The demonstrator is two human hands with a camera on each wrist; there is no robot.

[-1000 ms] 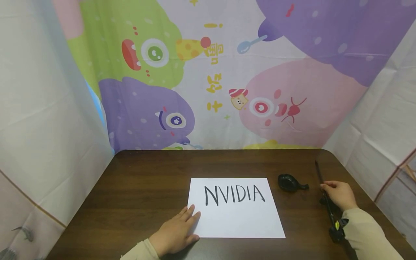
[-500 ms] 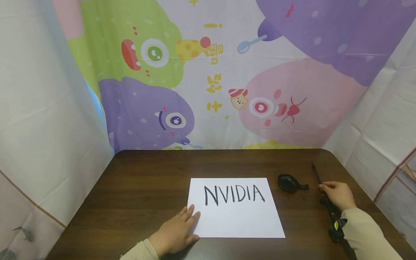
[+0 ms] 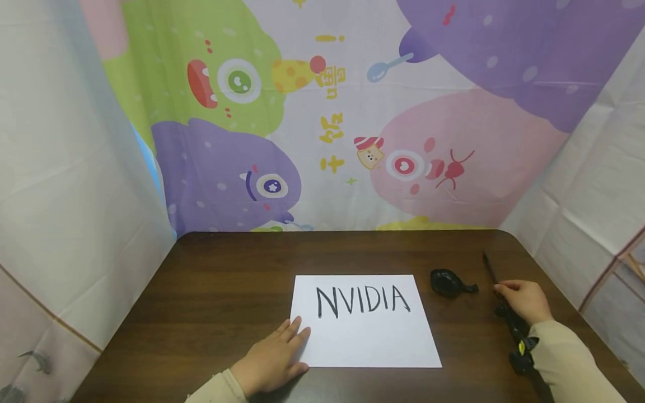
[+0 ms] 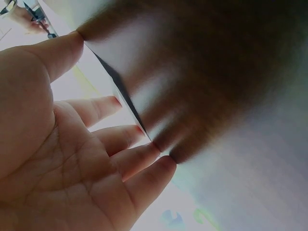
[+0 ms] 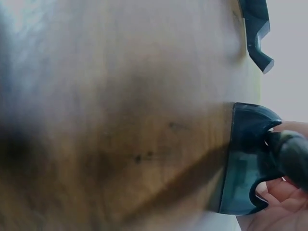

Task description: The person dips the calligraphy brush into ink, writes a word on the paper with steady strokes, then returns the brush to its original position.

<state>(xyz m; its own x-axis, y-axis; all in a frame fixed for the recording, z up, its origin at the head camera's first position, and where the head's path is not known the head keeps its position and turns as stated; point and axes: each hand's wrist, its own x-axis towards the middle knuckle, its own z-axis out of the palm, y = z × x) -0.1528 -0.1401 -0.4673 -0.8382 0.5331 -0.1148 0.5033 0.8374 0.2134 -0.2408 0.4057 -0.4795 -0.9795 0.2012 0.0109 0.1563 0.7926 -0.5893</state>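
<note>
My left hand (image 3: 272,358) lies with spread, straight fingers on the left edge of a white sheet of paper (image 3: 373,344). "NVIDIA" is lettered in black across the sheet's upper part. In the left wrist view the fingertips (image 4: 163,166) touch the surface. At the right, my right hand (image 3: 528,302) pinches a dark ink brush (image 3: 490,270) between thumb and fingers, its tip pointing away from me. A dark notched brush rest (image 5: 240,163) stands under the brush handle (image 5: 293,154) in the right wrist view. Whether the handle bears on its notch, I cannot tell.
A black ink dish (image 3: 445,284) with a short stem sits between the paper and my right hand. The brown wooden table (image 3: 227,268) ends at a printed cartoon curtain (image 3: 332,196). Another dark notched piece (image 5: 256,31) shows in the right wrist view.
The brush tip has swung slightly left and its handle has shifted in my right hand's pinch. My left hand, the paper and the ink dish stay in place.
</note>
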